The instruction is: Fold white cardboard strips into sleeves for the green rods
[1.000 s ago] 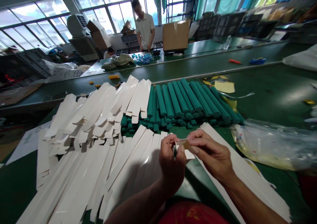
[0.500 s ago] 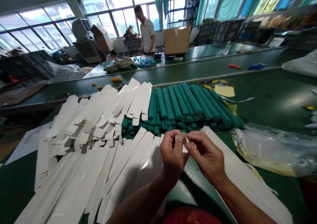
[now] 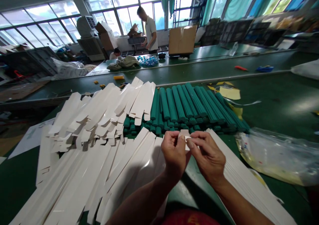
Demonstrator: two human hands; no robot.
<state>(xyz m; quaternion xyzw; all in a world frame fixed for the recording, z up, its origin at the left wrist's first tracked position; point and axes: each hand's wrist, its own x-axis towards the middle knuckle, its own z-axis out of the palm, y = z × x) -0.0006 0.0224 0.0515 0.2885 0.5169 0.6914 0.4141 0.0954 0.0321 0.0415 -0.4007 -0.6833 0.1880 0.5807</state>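
Between my two hands is the flapped end of a narrow white carton. My left hand is closed around its body, thumb toward me. With thumb and fingers, my right hand pinches a flap at the carton's end. The rest of the carton is mostly hidden by my hands. Just beyond them lies a stack of green ribbed rods. Left of my hands, white cartons with open end flaps are heaped over longer flat ones. A neat stack of flat white cartons lies by my right forearm.
A clear plastic bag lies on the right of the green table, near yellow scraps. Farther back are an orange-red tool, a blue tape dispenser and a large cardboard box. A person stands behind the far table.
The flap at the carton's end has been bent by my right fingers, and a white face now shows there. My hands stay almost in place; the view has shifted slightly.
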